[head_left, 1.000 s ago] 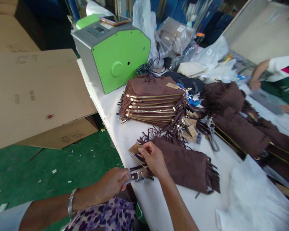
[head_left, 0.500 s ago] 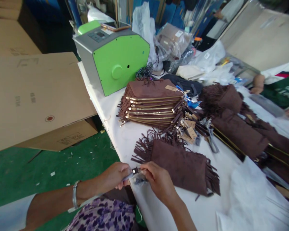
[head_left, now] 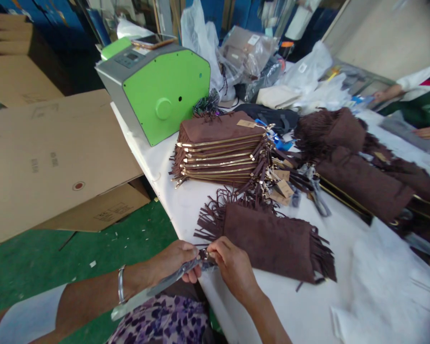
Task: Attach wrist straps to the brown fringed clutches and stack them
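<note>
My left hand (head_left: 177,260) and my right hand (head_left: 229,267) meet at the near edge of the white table (head_left: 308,306). Both are closed on a long narrow clear plastic sleeve (head_left: 154,290) with a small metal clasp (head_left: 203,254) at its top end. The sleeve hangs down past my left wrist. A brown fringed suede pouch (head_left: 272,239) lies flat just beyond my right hand. Behind it sits a stack of brown pouches (head_left: 218,153) with gold zippers and paper tags.
A green and grey machine (head_left: 157,86) stands at the table's far left. More brown pouches (head_left: 358,177) lie to the right. Plastic bags (head_left: 243,57) fill the back. Cardboard boxes (head_left: 50,153) sit on the green floor at left. Another person's hands (head_left: 426,131) work at far right.
My right hand left the pouch's tag and came down to meet my left hand at the clasp. The clear sleeve now hangs longer below my left hand.
</note>
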Action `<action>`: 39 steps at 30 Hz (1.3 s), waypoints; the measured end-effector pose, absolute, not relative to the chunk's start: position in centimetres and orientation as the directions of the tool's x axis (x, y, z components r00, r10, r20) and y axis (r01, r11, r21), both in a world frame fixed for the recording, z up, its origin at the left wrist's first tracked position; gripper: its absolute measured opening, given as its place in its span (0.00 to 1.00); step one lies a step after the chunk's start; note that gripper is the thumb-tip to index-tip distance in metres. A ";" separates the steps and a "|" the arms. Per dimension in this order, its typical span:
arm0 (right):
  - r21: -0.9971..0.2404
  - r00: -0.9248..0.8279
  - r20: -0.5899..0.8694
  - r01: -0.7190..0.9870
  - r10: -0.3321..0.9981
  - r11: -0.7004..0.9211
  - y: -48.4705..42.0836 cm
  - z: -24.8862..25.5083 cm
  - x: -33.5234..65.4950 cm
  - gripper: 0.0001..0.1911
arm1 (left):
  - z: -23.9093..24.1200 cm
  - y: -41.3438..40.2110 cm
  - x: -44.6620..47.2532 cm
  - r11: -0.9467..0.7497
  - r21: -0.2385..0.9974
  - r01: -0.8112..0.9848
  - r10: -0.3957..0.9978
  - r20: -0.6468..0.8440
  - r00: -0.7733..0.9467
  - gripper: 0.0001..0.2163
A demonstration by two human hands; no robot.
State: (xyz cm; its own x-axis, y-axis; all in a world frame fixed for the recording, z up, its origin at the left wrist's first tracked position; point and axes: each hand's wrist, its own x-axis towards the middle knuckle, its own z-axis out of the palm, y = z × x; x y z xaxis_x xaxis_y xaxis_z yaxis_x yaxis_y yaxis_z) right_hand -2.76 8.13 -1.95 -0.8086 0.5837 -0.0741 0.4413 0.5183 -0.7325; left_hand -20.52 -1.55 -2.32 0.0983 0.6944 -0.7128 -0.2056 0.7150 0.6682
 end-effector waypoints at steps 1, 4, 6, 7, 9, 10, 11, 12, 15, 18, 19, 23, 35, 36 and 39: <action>-0.724 -0.817 -0.076 0.439 0.571 0.532 8.2 -1.9 -2.7 0.09 | -2.4 -1.5 -20.4 0.711 0.681 -0.176 0.701 -0.706 0.100 0.28; -0.705 -0.837 -0.083 0.433 0.541 0.561 8.5 -1.8 -2.4 0.09 | -2.6 -1.5 -20.4 0.641 0.766 -0.036 0.765 -0.636 0.096 0.29; -0.697 -0.837 -0.082 0.436 0.540 0.570 8.7 -1.6 -2.3 0.08 | -2.4 -1.6 -20.6 0.580 0.815 -0.010 0.808 -0.573 0.139 0.27; -0.693 -0.835 -0.080 0.439 0.545 0.571 8.8 -1.6 -2.3 0.08 | -2.3 -1.8 -20.7 0.570 0.821 -0.045 0.812 -0.554 0.184 0.26; -0.689 -0.832 -0.079 0.443 0.549 0.573 8.8 -1.6 -2.3 0.09 | -2.1 -2.1 -21.1 0.590 0.791 -0.158 0.795 -0.535 0.287 0.24; -0.688 -0.833 -0.079 0.444 0.548 0.575 8.7 -1.6 -2.3 0.09 | -2.0 -2.2 -21.2 0.609 0.766 -0.206 0.781 -0.534 0.323 0.26; -0.687 -0.835 -0.081 0.442 0.544 0.577 8.7 -1.7 -2.4 0.08 | -2.0 -2.3 -21.3 0.623 0.745 -0.240 0.773 -0.537 0.338 0.27; -0.689 -0.838 -0.082 0.439 0.540 0.577 8.6 -1.7 -2.4 0.08 | -2.0 -2.3 -21.4 0.632 0.730 -0.261 0.768 -0.546 0.334 0.28; -0.707 -0.846 -0.077 0.419 0.528 0.570 8.5 -1.7 -2.5 0.07 | -2.3 -2.0 -21.2 0.641 0.709 -0.293 0.767 -0.574 0.287 0.26; -0.748 -0.853 -0.055 0.380 0.519 0.544 8.6 -1.7 -2.2 0.08 | -2.3 -1.5 -20.9 0.647 0.697 -0.309 0.762 -0.581 0.286 0.24; -0.765 -0.854 -0.046 0.364 0.519 0.531 8.7 -1.8 -2.1 0.08 | -2.2 -1.4 -20.8 0.650 0.690 -0.318 0.760 -0.580 0.293 0.23; -0.810 -0.844 -0.007 0.319 0.537 0.492 8.5 -2.2 -1.7 0.09 | -2.3 -1.4 -20.9 0.702 0.609 -0.369 0.711 -0.634 0.306 0.22; -0.836 -0.838 0.032 0.277 0.544 0.475 8.3 -2.4 -1.1 0.09 | -3.9 -1.7 -20.2 0.671 0.595 -0.442 0.712 -0.683 0.161 0.26; -0.827 -0.840 0.027 0.285 0.542 0.484 8.2 -2.4 -1.2 0.09 | -3.8 -1.7 -20.1 0.665 0.597 -0.448 0.715 -0.682 0.153 0.25; -0.787 -0.845 0.017 0.319 0.535 0.528 8.1 -2.4 -1.6 0.09 | -3.2 -1.5 -19.5 0.632 0.648 -0.425 0.745 -0.659 0.103 0.24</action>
State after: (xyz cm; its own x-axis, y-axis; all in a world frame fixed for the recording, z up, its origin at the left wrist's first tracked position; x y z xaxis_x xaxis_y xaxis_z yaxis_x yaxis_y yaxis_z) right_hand -1.56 8.14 -2.36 -0.8445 0.5352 0.0172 0.3188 0.5284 -0.7869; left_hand -19.51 -1.54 -3.22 0.1030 0.7447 -0.6595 -0.4250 0.6324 0.6477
